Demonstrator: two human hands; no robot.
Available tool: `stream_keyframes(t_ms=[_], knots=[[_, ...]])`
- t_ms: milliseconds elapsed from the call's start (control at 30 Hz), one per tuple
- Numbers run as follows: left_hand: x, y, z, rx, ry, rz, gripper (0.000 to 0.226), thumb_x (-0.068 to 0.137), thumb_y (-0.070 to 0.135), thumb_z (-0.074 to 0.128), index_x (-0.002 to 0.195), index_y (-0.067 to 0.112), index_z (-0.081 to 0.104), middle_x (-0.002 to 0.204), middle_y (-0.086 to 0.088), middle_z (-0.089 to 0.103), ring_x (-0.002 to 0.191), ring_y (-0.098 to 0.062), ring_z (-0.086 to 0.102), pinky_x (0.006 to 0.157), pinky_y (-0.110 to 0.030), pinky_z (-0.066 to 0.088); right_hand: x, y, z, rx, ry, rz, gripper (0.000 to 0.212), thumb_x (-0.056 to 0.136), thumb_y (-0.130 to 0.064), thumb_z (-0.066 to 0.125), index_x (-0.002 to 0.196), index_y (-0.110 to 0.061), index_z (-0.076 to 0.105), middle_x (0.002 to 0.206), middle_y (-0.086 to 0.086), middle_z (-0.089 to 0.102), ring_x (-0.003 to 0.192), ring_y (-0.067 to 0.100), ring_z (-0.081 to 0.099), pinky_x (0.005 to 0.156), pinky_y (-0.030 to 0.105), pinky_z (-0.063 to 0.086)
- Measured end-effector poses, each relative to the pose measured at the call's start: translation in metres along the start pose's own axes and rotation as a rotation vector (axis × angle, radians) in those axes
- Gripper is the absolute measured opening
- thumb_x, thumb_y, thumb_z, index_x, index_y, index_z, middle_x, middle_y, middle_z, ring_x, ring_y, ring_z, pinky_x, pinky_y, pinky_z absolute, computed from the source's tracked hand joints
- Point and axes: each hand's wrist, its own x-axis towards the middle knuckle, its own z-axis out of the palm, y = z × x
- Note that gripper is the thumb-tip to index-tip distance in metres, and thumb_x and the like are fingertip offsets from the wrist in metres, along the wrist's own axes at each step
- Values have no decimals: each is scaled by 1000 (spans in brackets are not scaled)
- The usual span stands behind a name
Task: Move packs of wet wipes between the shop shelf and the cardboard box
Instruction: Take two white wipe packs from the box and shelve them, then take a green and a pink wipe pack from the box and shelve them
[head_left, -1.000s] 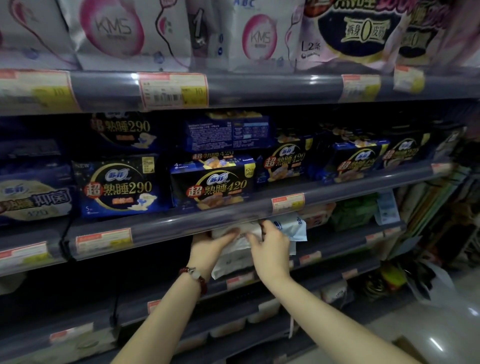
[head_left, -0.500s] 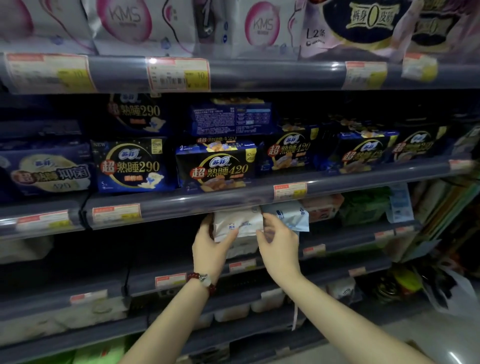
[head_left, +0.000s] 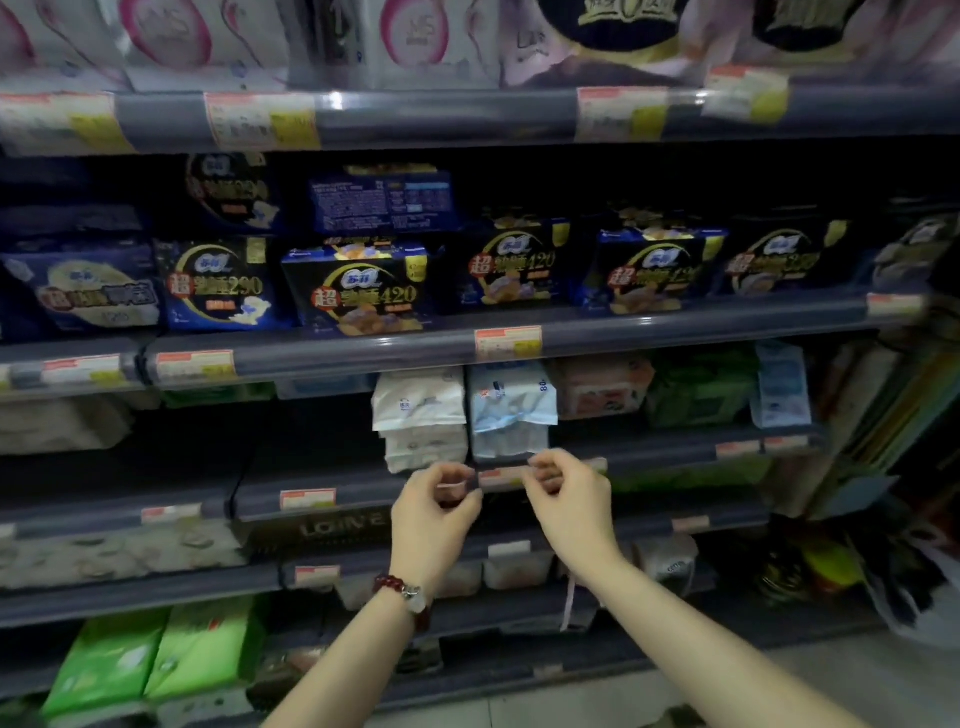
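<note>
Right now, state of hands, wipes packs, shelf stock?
left hand: fingers loosely curled, empty, in front of the shelf edge
right hand: fingers loosely curled, empty, clear of the packs
white wipes packs: stacked on the shelf, upright, untouched
blue-white wipes pack: on the shelf beside the white ones, untouched
dark blue packs: standing in a row on the shelf above

Both bare forearms are reaching up and forward from the bottom of the view, converging toward the middle. The left hand (head_left: 434, 512) is showing its back to the camera, with fingers loosely curled inward and holding nothing. A dark red beaded bracelet (head_left: 402, 597) is sitting around the left wrist. The right hand (head_left: 569, 499) is hovering just beside it, fingers likewise curled and gripping nothing, thumb tucked toward the fingertips.
</note>
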Motion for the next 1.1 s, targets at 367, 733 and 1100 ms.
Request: stream_keyframes(t_ms=[367,733,1100], knots=[[-21,50,182,271,-591,215,18,77,9,67,94,16,69,98,-3,65,87,-13,63,82,-22,48,-52,143,-130,-109,159,464,13,87,-15,69,99,-18,65,78,-11,58,72,3,56,68,13,44],[-80,48,339,382,-1225,481,16,77,10,67,86,23,65,92,1,64,81,-11,59,78,-26,50,-189,246,-191,-95,548,1084,19,84,-16,70,103,-17,66,93,-1,65,93,18,64,81,30,52],[-183,-34,444,512,-1460,410,10,81,11,68,87,18,66,93,1,65,79,-6,55,60,-7,34,-312,348,-172,-31,604,1431,15,88,-13,66,102,-11,67,88,1,64,86,15,60,73,26,48]])
